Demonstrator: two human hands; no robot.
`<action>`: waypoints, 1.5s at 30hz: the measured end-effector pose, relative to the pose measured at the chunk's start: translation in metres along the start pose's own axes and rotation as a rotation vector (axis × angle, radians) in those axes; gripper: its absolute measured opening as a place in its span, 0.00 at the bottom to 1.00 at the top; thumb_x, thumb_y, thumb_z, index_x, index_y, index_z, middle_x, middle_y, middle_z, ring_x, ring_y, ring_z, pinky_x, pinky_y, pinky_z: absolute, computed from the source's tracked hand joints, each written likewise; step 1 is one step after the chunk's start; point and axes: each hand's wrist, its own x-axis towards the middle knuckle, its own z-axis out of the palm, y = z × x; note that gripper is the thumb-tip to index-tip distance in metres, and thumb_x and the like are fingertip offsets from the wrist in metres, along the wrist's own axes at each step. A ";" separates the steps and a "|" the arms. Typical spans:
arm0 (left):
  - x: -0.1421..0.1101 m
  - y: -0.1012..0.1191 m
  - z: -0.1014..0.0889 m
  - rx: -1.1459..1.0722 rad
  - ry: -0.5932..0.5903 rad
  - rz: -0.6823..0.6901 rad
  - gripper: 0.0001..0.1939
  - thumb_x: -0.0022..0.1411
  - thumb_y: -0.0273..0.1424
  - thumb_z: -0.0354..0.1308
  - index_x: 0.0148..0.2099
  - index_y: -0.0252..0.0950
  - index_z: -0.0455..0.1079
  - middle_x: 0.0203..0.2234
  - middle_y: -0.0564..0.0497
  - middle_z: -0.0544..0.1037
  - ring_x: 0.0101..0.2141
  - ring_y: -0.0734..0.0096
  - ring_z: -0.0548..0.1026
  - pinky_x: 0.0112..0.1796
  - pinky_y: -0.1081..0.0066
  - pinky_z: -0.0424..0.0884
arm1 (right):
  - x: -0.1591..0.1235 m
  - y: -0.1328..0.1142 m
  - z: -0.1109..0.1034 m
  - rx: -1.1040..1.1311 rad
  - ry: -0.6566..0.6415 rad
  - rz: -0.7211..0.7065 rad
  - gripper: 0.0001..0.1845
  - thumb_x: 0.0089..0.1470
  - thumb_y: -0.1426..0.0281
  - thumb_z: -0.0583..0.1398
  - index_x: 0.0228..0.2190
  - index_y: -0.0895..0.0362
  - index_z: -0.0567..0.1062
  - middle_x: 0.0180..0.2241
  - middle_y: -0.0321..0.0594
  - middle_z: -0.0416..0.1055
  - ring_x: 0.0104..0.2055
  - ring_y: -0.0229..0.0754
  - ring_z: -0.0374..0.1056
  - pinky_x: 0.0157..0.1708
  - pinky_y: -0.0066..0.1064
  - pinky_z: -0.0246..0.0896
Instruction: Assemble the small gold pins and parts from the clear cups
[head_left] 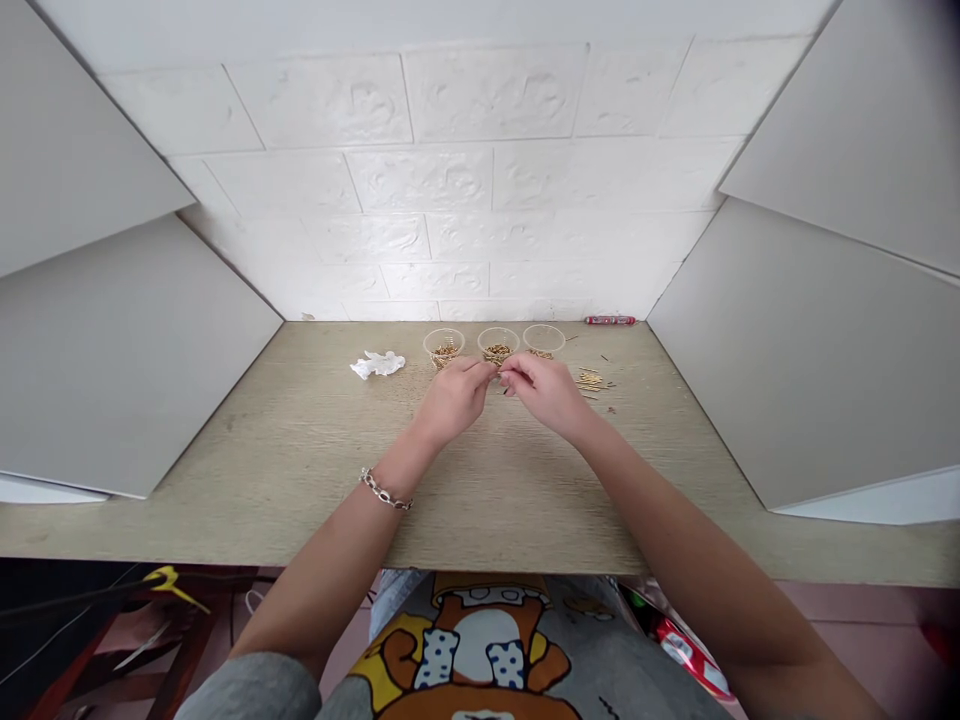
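My left hand [456, 398] and my right hand [546, 396] come together above the tabletop, fingertips nearly touching, both closed in a pinch. What they pinch is too small to make out; a small dark tip shows under my right fingers. Just beyond them stand three clear plastic cups: the left cup [444, 336] and the middle cup [499, 334] hold small gold-coloured pieces, and the right cup [544, 332] has some low inside, partly hidden by my right hand. To the right of that hand lies a loose pile of thin gold-coloured sticks [591, 379].
A crumpled white plastic wrapper [378, 365] lies left of the cups. By the white brick-patterned wall [457, 180] is a red pen-like tool [610, 321]. Grey panels [142, 350] border the wooden table [495, 500] on both sides. Several small bits are scattered at right.
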 end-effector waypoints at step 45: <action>0.003 -0.004 -0.001 -0.124 -0.147 -0.058 0.12 0.61 0.24 0.47 0.33 0.35 0.72 0.24 0.51 0.76 0.29 0.72 0.72 0.33 0.72 0.67 | -0.004 -0.001 0.007 -0.322 -0.060 -0.063 0.10 0.57 0.73 0.49 0.27 0.57 0.67 0.26 0.40 0.70 0.29 0.39 0.65 0.30 0.29 0.53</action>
